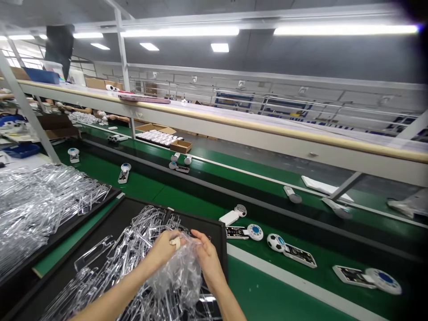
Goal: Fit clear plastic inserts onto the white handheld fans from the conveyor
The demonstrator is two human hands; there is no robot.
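My left hand (164,249) and my right hand (207,257) meet over a black tray (219,240), both closed on a crumpled clear plastic bag (182,273) that hangs between them. A strip of tape wraps one finger of the left hand. Under the hands the tray holds a heap of clear plastic shells (133,254).
A second black tray with more clear shells (40,205) lies to the left. On the green conveyor belt (267,294) to the right lie a football-headed fan (290,249), blue-and-white fans (244,232) (369,277) and others further off. A shelf beam (234,125) crosses above. Cardboard boxes (158,136) stand behind.
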